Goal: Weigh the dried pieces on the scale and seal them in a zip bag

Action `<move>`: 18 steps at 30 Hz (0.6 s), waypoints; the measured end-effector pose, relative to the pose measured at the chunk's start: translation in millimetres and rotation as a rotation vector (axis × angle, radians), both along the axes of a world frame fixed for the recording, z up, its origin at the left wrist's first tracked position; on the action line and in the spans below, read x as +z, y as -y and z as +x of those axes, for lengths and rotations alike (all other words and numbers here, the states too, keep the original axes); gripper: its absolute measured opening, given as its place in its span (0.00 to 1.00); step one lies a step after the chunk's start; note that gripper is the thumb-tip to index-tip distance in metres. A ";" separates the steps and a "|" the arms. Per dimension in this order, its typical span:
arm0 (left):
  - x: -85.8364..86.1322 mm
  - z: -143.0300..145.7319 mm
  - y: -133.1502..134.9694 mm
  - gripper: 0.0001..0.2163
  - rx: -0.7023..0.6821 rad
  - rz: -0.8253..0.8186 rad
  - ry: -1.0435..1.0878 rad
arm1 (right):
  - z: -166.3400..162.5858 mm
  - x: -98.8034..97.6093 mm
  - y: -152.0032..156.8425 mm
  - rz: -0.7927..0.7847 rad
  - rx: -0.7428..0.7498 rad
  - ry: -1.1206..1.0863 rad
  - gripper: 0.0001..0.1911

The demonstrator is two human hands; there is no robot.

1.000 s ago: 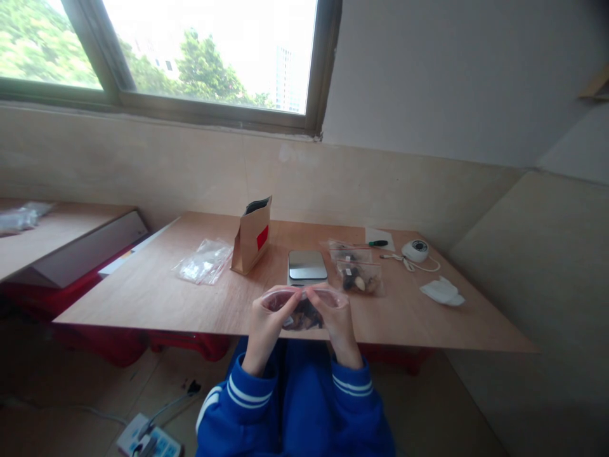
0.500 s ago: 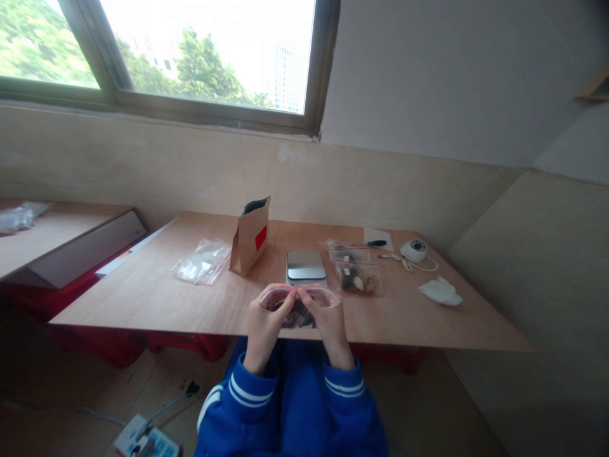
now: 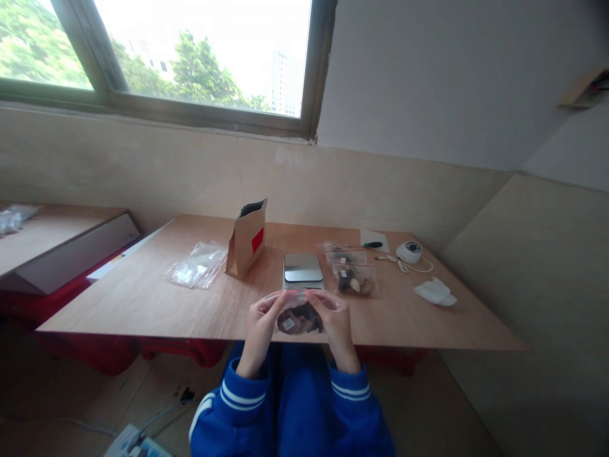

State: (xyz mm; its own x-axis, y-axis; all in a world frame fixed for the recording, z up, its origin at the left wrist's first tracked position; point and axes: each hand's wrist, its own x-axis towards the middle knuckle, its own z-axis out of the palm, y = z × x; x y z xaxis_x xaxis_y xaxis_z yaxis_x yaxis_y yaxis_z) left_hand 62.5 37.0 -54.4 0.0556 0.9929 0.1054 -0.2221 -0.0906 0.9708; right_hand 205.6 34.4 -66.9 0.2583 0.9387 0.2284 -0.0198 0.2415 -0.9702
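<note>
Between my hands, at the table's front edge, is a clear zip bag [image 3: 299,317] with dark dried pieces and a small white label. My left hand [image 3: 263,320] grips the left part of its top edge, thumb on the near side. On the other side my right hand [image 3: 335,320] pinches the same edge, its thumb near the middle. Fingers behind the bag are partly hidden. Just beyond the bag sits a kitchen scale [image 3: 303,268] with a shiny plate. To its right lie a zip bag of dark and pale pieces [image 3: 354,280] and another filled zip bag [image 3: 344,253].
A brown paper pouch [image 3: 246,241] with a red patch stands left of the scale, beside flat clear bags [image 3: 197,265]. At the right are a white camera [image 3: 410,252] with its cable, a green-handled screwdriver [image 3: 373,245] and a crumpled white tissue [image 3: 434,292]. A power strip [image 3: 136,443] lies on the floor.
My thumbs have moved apart along the bag's top edge. The bag now looks flatter at the top, and more of its contents and its label show.
</note>
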 end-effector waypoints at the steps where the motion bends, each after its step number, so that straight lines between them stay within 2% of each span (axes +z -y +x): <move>1: -1.6 -2.3 -1.0 0.16 0.017 0.006 -0.013 | 7.3 -2.5 -0.6 -0.006 -0.043 -0.007 0.12; 3: -5.3 -11.5 -4.2 0.16 0.089 0.014 -0.023 | 30.1 -9.7 -5.5 -0.023 -0.185 -0.034 0.15; 5: -9.4 -26.6 -9.5 0.17 0.193 0.023 -0.008 | 63.0 -18.6 -16.0 -0.031 -0.368 -0.062 0.20; 7: -13.7 -44.6 -18.0 0.18 0.302 0.039 -0.025 | 99.3 -27.0 -30.9 -0.032 -0.479 -0.042 0.25; 10: -23.9 -68.5 -38.3 0.19 0.467 0.087 -0.129 | 139.9 -35.2 -52.3 -0.109 -0.473 0.166 0.38; 12: -35.3 -79.0 -56.1 0.22 0.590 0.101 -0.222 | 149.7 -38.4 -59.1 -0.150 -0.601 0.459 0.44; 15: -58.1 -87.3 -85.0 0.37 0.643 0.130 -0.329 | 142.6 -46.4 -53.3 -0.118 -0.889 0.841 0.44; 16: -65.9 -89.0 -94.2 0.40 0.646 0.153 -0.395 | 137.1 -51.1 -48.5 -0.104 -0.925 0.901 0.42; 18: -79.4 -91.8 -111.1 0.44 0.635 0.202 -0.520 | 124.8 -63.2 -38.4 -0.114 -0.875 0.969 0.39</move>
